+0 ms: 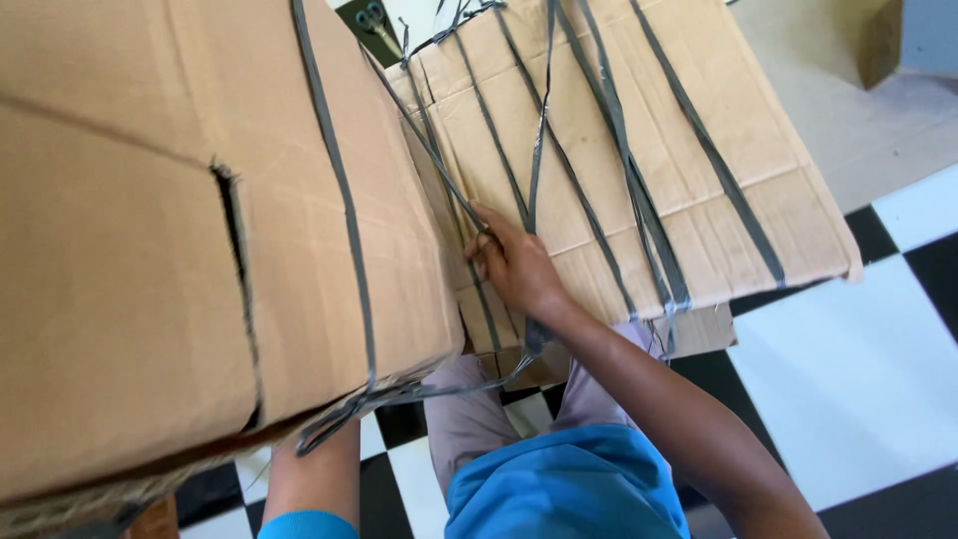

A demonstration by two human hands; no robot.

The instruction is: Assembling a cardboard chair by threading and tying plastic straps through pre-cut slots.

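Brown cardboard box (pixel 190 230), big, sits at the left w/ a grey strap (pixel 344 200) running over its top. Right hand (pixel 514 268) rests on a flat cardboard sheet (pixel 699 160) just beside the box's right edge; fingers curled round a grey strap (pixel 536 170), pinching it near the sheet's near-left corner. More grey straps cross the sheet lengthwise. Left forearm goes under the box's near edge; hand hidden, can't tell its grip. Scissors (pixel 374 20) lie beyond the sheet's far-left corner. Black-and-white checked floor (pixel 858 369) below.
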